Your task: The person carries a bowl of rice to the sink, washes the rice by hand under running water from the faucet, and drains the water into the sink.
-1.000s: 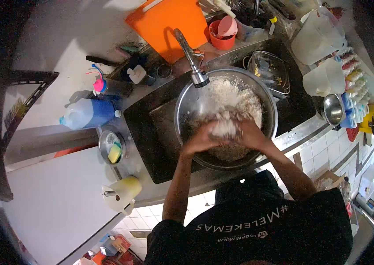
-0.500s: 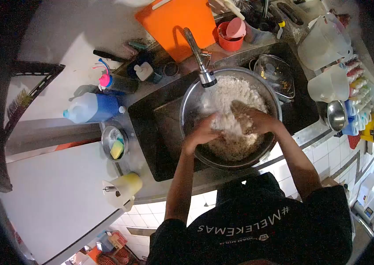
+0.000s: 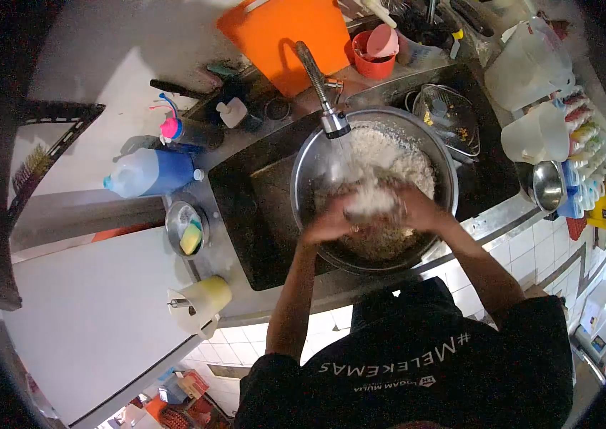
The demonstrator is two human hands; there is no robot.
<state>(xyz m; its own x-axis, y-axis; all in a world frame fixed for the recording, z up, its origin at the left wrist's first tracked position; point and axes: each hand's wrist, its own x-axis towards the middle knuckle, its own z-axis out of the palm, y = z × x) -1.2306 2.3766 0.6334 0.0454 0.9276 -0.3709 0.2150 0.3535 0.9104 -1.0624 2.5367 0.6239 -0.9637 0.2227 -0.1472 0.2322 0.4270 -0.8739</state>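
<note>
A large steel bowl [image 3: 303,154] stands in the dark sink, holding white grains that look like rice [image 3: 414,161] in cloudy water. Inside it my left hand [image 3: 333,220] and my right hand [image 3: 419,208] face each other with curled fingers. Between them they cup a clump of the wet rice, blurred by motion. Fingertips are partly covered by the grains. The faucet [image 3: 336,125] hangs over the bowl's far side, and a thin stream of water runs from it.
A clear plastic container with scraps [image 3: 449,121] sits right of the bowl in the sink [image 3: 260,236]. Behind stand an orange board [image 3: 285,43] and a red tub [image 3: 374,66]. Left are a blue liquid jug [image 3: 153,174] and a small bowl with a sponge [image 3: 187,229].
My hands have drawn closer together around the rice, the right one shifting slightly down, and a clump of grains now lies gathered between them. The bowl stays in place.
</note>
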